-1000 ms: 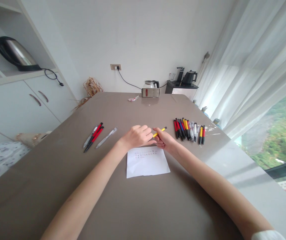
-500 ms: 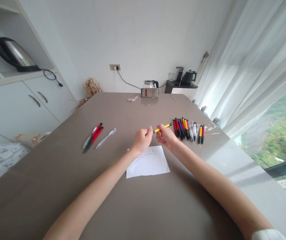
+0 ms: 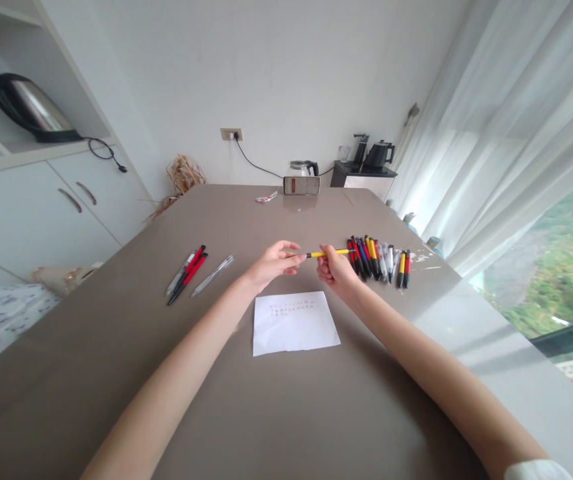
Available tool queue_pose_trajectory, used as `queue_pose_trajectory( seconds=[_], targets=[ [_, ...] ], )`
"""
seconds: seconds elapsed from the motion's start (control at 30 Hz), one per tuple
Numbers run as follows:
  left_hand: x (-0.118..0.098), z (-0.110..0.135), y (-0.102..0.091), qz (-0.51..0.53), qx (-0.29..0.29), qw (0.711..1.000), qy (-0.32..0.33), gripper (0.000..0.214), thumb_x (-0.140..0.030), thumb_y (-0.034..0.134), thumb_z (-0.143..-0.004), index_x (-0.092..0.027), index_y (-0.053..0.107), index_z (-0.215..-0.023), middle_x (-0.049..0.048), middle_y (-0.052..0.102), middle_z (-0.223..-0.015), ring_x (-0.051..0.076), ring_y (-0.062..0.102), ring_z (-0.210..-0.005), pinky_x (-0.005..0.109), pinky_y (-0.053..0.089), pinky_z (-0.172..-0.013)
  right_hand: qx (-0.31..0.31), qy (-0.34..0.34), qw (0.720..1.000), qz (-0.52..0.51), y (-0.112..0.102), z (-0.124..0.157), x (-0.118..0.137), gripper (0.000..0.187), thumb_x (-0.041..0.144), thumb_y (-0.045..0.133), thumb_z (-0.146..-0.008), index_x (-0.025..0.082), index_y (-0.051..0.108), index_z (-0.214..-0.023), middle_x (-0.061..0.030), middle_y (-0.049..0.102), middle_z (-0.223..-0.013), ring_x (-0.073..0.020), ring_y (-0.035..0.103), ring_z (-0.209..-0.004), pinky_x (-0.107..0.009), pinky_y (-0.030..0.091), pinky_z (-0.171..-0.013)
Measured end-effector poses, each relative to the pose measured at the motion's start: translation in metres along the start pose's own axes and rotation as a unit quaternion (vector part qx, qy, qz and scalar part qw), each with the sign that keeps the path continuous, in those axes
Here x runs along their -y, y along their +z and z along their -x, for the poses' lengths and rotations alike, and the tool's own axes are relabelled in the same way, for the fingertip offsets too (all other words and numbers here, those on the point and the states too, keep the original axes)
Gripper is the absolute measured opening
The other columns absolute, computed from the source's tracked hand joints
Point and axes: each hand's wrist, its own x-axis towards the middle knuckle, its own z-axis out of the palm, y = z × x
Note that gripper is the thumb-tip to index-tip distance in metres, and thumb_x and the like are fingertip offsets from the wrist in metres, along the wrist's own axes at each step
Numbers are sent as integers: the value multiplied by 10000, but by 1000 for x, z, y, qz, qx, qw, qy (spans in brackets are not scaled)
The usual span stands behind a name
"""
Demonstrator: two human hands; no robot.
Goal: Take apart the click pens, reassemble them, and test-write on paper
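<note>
My right hand [image 3: 335, 270] is closed around a yellow and black pen [image 3: 327, 253], held level above the table. My left hand [image 3: 273, 261] pinches the pen's left tip with thumb and fingertips, the other fingers spread. Just below both hands lies a white sheet of paper [image 3: 295, 323] with a few lines of writing at its top. A row of several red, yellow, blue and clear pens [image 3: 379, 259] lies right of my right hand. A smaller group of red, black and clear pens [image 3: 195, 271] lies to the left.
The brown table [image 3: 276, 400] runs to the far wall, where a glass kettle on its base [image 3: 302, 179] and a small wrapper [image 3: 266, 197] sit. White cabinets [image 3: 41, 207] stand left; sheer curtains [image 3: 506, 133] and a window are on the right.
Both hands rose off the paper with the yellow pen. The pen turned level, and my left hand opened from a fist to a fingertip pinch on its tip.
</note>
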Motion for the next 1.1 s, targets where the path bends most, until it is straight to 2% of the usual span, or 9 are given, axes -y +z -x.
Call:
queue_pose_trajectory(
  seconds=[0.13, 0.33, 0.4, 0.5, 0.7, 0.77, 0.87, 0.93, 1.1],
  targets=[
    [5, -6, -7, -45, -14, 997, 55, 298, -281, 662, -614, -124, 552, -842, 35, 575, -764, 89, 533, -686, 252, 456, -638, 1, -5, 1000, -4, -3, 0, 1, 315, 376, 474, -739, 175, 386, -513, 70, 273, -377, -36, 227, -321, -181, 161, -315],
    [14, -9, -8, -36, -52, 998, -3, 266, -272, 646, -643, -100, 560, -825, 22, 571, -706, 62, 529, -572, 263, 484, -626, 7, -5, 1000, 0, -3, 0, -4, 315, 369, 508, -727, 152, 444, -507, 51, 340, -392, -32, 262, -330, -183, 184, -322],
    [16, -10, -8, -43, -53, 997, -21, 254, -330, 609, -676, -97, 555, -761, 19, 563, -669, 59, 518, -527, 259, 489, -580, 7, -9, 1000, 9, -2, -1, -6, 319, 379, 514, -724, 145, 470, -511, 40, 375, -398, -35, 288, -337, -184, 202, -327],
    [18, -10, -9, -71, -59, 995, -40, 374, -466, 488, -731, -104, 526, -646, 0, 509, -557, 60, 482, -443, 246, 470, -476, 8, -21, 999, 28, -2, -3, -8, 322, 403, 526, -717, 134, 517, -540, 16, 441, -430, -46, 353, -367, -184, 251, -349],
    [15, -9, -13, -155, -48, 986, -22, 497, -580, 407, -714, -116, 510, -568, -2, 488, -496, 60, 453, -378, 228, 430, -408, 8, -12, 1000, 11, -4, -4, -10, 312, 404, 534, -716, 135, 539, -560, 10, 459, -445, -50, 368, -383, -184, 273, -360],
    [12, -8, -13, -140, -31, 990, -15, 474, -560, 426, -716, -109, 543, -629, 27, 544, -582, 66, 491, -445, 231, 456, -456, 9, -11, 1000, 1, -6, -5, -10, 315, 413, 533, -718, 138, 540, -564, 9, 461, -444, -52, 371, -384, -185, 275, -360],
    [11, -7, -14, -90, -8, 995, 31, 356, -432, 579, -671, -124, 565, -849, 58, 589, -800, 95, 552, -659, 253, 497, -592, 6, -13, 1000, -13, -8, -6, -11, 307, 417, 537, -715, 147, 530, -569, 8, 467, -442, -53, 366, -379, -188, 275, -355],
    [11, -8, -15, -76, -10, 995, 64, 354, -340, 645, -633, -130, 551, -902, 53, 584, -820, 108, 553, -732, 273, 501, -648, 6, -13, 1000, -21, -9, -7, -11, 301, 412, 540, -714, 151, 518, -566, 7, 472, -444, -53, 364, -377, -188, 271, -352],
    [17, -12, -16, -87, -42, 994, 48, 281, -338, 609, -671, -103, 557, -816, 35, 574, -707, 79, 547, -602, 276, 501, -620, 14, -4, 999, -30, -7, -6, -11, 284, 392, 535, -717, 154, 503, -567, 8, 483, -450, -52, 366, -375, -187, 268, -353]
  ],
)
